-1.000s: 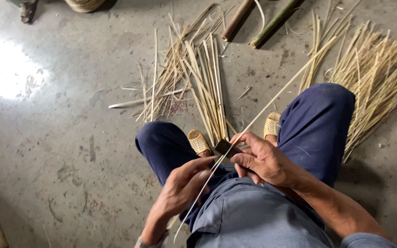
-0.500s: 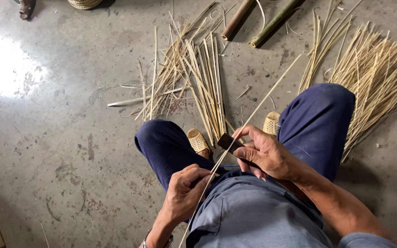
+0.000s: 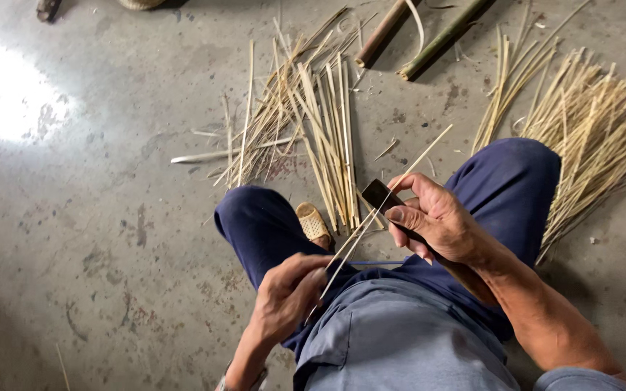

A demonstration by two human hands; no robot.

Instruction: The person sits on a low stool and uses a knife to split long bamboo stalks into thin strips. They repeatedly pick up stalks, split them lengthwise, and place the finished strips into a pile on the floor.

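No packages, labels, signs or screens in view, none on floor

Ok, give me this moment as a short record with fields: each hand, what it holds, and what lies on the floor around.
left hand: pinches the near end of a thin bamboo strip
right hand: grips a dark blade set against the strip
strip: runs up and to the right, past the blade
floor: grey concrete
ahead: loose pile of bamboo slivers
right: second bundle of slivers
top: two bamboo poles
foot: woven sandal
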